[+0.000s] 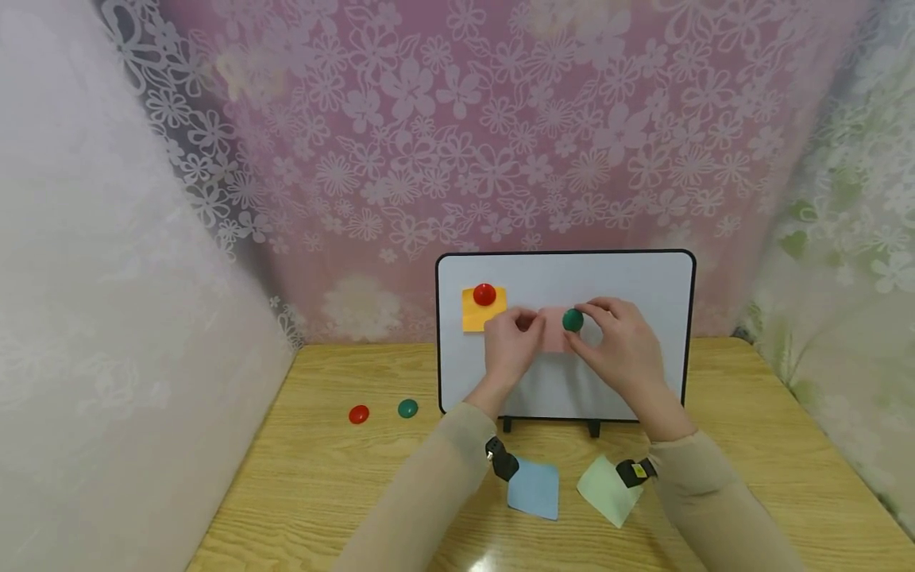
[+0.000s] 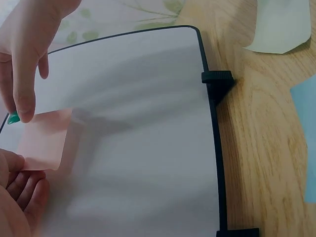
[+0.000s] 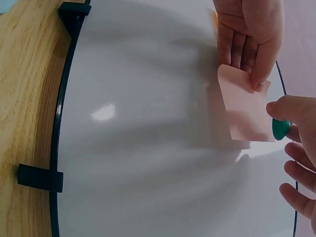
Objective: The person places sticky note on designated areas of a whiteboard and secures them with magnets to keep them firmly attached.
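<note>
A pink sticky note (image 1: 553, 334) is held in front of the whiteboard (image 1: 472, 373). My left hand (image 1: 512, 342) pinches its left edge between thumb and fingers. In the right wrist view the note (image 3: 244, 106) stands a little off the board, its shadow beside it. My right hand (image 1: 623, 343) pinches a round green magnet (image 1: 573, 320) between thumb and index finger, by the note's right edge. Whether the magnet touches the board cannot be told. Left of my left hand, a red magnet (image 1: 484, 295) sits on an orange note (image 1: 475, 319) on the board.
A red magnet (image 1: 359, 414) and a green magnet (image 1: 407, 408) lie on the wooden table (image 1: 322, 477) left of the board. In front are a blue note (image 1: 534, 490) and a pale green note (image 1: 608, 491). Black feet (image 1: 594, 429) support the board.
</note>
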Demonstrator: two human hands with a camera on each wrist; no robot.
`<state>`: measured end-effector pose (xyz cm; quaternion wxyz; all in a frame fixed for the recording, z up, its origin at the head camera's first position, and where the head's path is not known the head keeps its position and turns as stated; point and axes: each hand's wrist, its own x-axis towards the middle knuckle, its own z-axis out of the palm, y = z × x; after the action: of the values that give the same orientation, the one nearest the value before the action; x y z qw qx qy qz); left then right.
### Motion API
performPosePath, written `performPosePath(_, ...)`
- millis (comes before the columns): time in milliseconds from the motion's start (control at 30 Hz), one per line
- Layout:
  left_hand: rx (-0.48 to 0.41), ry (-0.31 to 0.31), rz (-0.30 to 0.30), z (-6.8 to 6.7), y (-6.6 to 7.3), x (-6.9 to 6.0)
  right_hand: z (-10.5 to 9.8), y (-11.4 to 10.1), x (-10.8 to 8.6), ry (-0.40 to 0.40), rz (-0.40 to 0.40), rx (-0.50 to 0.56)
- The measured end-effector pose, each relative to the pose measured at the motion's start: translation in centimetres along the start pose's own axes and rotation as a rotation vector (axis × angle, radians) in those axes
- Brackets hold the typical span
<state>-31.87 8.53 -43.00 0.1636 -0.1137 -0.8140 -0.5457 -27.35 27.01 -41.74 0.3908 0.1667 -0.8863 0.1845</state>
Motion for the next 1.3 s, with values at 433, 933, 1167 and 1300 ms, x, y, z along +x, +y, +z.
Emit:
performPosePath(433,0.033,-0.008,0.026,-0.1,1.4,1.4,0.5,-0.3,2.0,0.0,-0.003,-0.023)
performPosePath(933,0.103,-0.015,0.029,-0.3,2.1,2.0,1.4,0.0,3.0,0.022,0.006,-0.04)
performPosePath(1167,0.119,-0.012,0.018,-0.4,1.8,2.2,1.6,-0.2,3.5,0.015,0.007,-0.064)
performPosePath(1300,0.134,-0.005,0.026,-0.3,1.9,2.4,1.9,-0.2,3.8,0.021,0.011,-0.071)
